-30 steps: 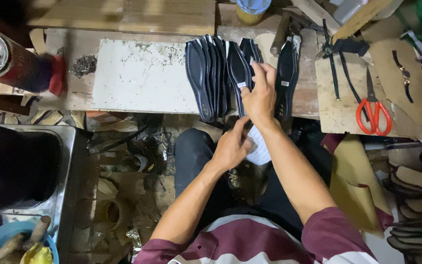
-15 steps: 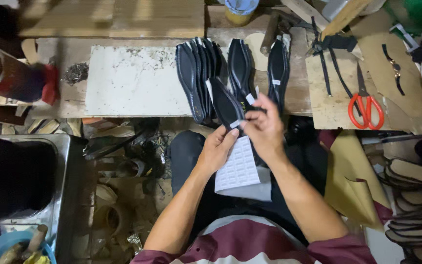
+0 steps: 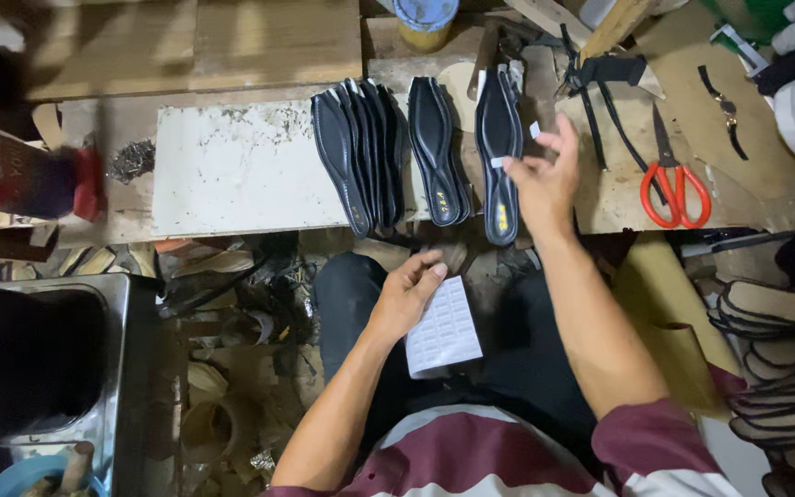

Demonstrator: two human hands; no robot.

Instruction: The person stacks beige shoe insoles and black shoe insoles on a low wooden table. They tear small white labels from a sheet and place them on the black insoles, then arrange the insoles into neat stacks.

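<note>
A small white sticker [image 3: 497,162] was pinched between the thumb and forefinger of the right hand [image 3: 545,179], whose other fingers [image 3: 565,129] were spread loosely upward, a second pale scrap showing near their tips, too small to tell apart. The sticker hung directly over the single black insole [image 3: 499,152] lying lengthwise on the surface [image 3: 618,198], just left of those fingers; whether it touched the insole could not be told. Below and to the left, over the lap, the left hand [image 3: 407,294] held a white sheet of small labels [image 3: 443,327], its thumb pressed on the sheet's upper edge and its fingers curled closed beneath it, so the sheet rested tilted against dark trousers. Left of the right hand's fingers lay another black insole [image 3: 434,152], and further left a fanned stack of black insoles [image 3: 356,152], overlapping one another, their heels near the surface's front edge. Beyond the stack stretched a stained white board [image 3: 232,170]. Right of the raised fingers lay red-handled scissors [image 3: 674,189], near them but not touching, with a dark pair of pliers-like tools [image 3: 600,83] above. At the far left stood a round can with a red base [image 3: 20,175], blurred. A metal basin [image 3: 48,368] sat well left of the left hand, and stacked soles [image 3: 784,368] lay at the right edge.
</note>
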